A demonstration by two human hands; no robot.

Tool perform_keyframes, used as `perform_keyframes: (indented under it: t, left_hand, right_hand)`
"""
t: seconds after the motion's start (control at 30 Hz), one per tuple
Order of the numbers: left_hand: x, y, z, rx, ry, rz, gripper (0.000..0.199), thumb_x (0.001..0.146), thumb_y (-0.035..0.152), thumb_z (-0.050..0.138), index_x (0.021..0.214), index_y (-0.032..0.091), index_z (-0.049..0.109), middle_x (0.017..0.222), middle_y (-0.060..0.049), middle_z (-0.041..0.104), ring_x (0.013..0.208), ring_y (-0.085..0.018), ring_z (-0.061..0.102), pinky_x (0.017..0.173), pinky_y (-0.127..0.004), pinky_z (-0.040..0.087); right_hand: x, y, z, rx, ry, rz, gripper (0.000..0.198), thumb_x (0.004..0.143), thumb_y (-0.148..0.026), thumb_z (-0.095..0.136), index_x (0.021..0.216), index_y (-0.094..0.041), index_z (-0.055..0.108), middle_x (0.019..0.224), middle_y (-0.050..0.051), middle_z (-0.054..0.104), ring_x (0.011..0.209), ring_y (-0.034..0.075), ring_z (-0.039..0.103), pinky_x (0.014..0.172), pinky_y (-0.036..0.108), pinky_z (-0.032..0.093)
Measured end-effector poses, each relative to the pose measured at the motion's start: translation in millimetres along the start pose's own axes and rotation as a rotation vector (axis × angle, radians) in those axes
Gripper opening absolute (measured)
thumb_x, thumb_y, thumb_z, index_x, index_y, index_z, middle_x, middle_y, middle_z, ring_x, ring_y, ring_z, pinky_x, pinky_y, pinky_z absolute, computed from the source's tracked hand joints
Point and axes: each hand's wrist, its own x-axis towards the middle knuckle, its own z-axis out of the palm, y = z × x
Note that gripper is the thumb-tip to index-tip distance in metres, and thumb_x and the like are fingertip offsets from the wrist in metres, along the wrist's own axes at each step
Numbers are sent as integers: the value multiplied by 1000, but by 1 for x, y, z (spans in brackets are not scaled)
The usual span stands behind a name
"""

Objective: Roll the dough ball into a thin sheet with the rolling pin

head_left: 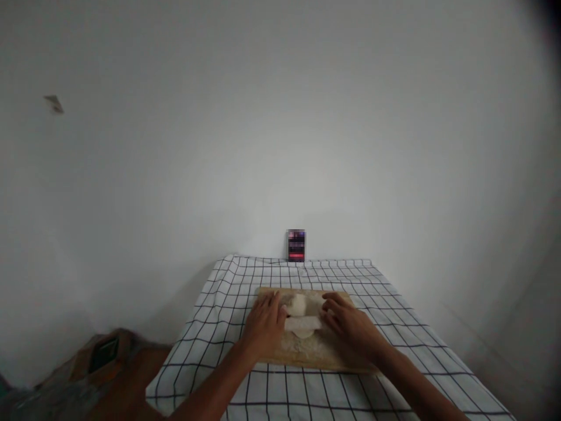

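A pale rolling pin [303, 324] lies crosswise over a wooden board [302, 359]. My left hand [265, 318] rests over its left end, fingers pointing forward. Over the right end, my right hand [347, 318] has its fingers bent, and both handles are hidden beneath my hands. A flat piece of dough [298, 305] shows on the far side of the pin, with a small part of it peeking out on the near side. White flour dusts the board.
The board is on a table with a white, black-checked cloth [263, 389]. At the far edge, a dark blurred-out device [297, 245] leans against the white wall [302, 146]. Down to the left is a brown wooden object [103, 354], like a box or stool.
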Motion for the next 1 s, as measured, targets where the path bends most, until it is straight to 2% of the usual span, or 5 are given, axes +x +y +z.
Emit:
perform_keyframes:
  t: [0.13,0.23,0.57,0.8,1.0]
  left_hand:
    - [8,-3,5,-2,76,-9,43,108,31,39,144,17,57,143,-16,66,136,-33,60,111,-61,51]
    - [4,-2,5,-22,141,31,42,108,32,40,144,17,57,142,-16,67,136,-32,60,112,-60,50]
    - [-11,14,-15,-1,228,146,48,110,33,39,151,11,48,151,-17,59,148,-32,46,119,-58,45]
    - [-30,17,-16,-47,256,182,51,110,33,34,155,11,42,156,-16,55,151,-31,43,117,-55,49]
    - [-15,12,-2,-12,248,122,48,108,31,37,151,12,48,146,-19,63,141,-31,55,113,-55,52]
  right_hand:
    - [20,5,1,-77,3,13,43,108,-38,35,126,-20,71,145,14,65,129,28,64,108,48,53]
    - [21,4,5,-99,-13,11,47,109,-36,32,123,-21,74,144,12,67,133,28,62,110,48,52]
    - [-18,1,27,-66,66,48,52,110,-35,28,142,-19,66,150,8,61,147,28,49,122,52,42]
    - [-35,-10,21,-31,44,67,50,110,-39,31,143,-21,65,152,5,60,151,27,43,123,55,41]
    - [-2,2,20,-75,-27,74,50,109,-33,32,144,-19,64,154,10,58,149,27,47,123,54,38]
